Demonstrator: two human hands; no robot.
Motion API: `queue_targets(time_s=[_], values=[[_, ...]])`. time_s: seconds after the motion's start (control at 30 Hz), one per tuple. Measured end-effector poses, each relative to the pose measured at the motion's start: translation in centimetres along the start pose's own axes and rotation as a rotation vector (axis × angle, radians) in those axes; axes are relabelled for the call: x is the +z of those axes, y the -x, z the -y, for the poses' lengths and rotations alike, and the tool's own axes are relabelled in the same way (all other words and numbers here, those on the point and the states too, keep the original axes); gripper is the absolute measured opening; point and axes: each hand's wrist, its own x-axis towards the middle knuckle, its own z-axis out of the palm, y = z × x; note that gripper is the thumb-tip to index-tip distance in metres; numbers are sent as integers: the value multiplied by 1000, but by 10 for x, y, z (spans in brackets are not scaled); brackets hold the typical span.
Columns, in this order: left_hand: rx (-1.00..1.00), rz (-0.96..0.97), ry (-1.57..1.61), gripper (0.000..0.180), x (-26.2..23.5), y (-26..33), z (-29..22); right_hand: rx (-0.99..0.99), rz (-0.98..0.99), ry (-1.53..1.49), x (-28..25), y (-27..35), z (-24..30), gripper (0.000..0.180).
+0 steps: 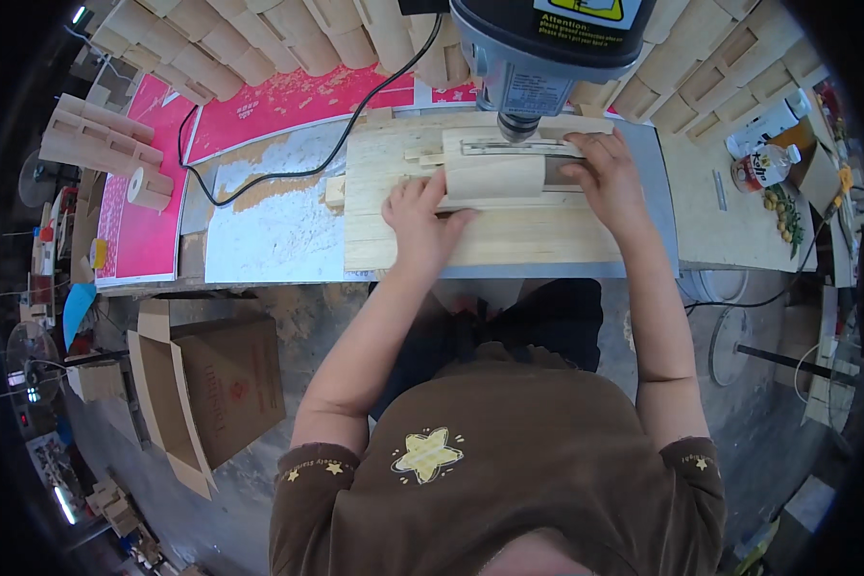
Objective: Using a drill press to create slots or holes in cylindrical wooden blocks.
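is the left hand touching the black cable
Apart. The head view shows a strip of the pale wooden board between the left hand and the black cable.

A: What stands on the right?

B: At the right end of your surface (725,235) you have a clear bottle (766,169) with a white cap, just beside a white-and-blue container (770,125). Nearer you lies a small greenish-yellow heap (785,216), too small to make out, and left of the bottle a thin grey strip (719,190).

A: And on the left?

B: A pink sheet (144,230) covers part of your surface; below, an open cardboard box (223,384) rests on your floor (259,480).
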Motion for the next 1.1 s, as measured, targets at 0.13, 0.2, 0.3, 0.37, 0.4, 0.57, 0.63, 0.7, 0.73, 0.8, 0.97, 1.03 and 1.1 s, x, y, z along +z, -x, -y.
queue_targets(time_s=[0.13,0.2,0.3,0.37,0.4,0.57,0.63,0.7,0.73,0.8,0.97,1.03,1.1], values=[[13,52,29,45,-14,-7,19,-3,-7,-72,7,-3,11,33],[29,149,27,38,-20,-9,19,113,-69,-257,-10,-10,12,32],[27,176,19,37,-25,-9,22,65,-294,-701,-70,-58,8,38],[65,132,48,39,-20,-8,23,213,-696,-640,-128,-121,78,22],[107,77,74,42,-17,-9,25,476,-841,-922,-140,-146,131,42],[114,106,82,40,-14,-9,25,82,-132,-296,-133,-152,73,37],[122,106,81,40,-8,-11,21,-74,-312,-94,-137,-122,86,36],[99,67,73,38,-20,-7,26,-119,-368,-37,-117,-97,85,17],[104,67,85,38,-20,-8,27,-79,-296,131,-120,-74,92,13],[76,121,107,40,-17,-8,28,-106,-390,42,-100,-46,95,10],[114,98,70,44,-16,-9,26,-250,-554,-225,-49,-9,73,17],[114,86,71,45,-16,-10,26,-326,-569,-227,-20,-3,54,19],[115,96,69,45,-12,-10,25,-328,-577,-168,-4,2,42,22]])
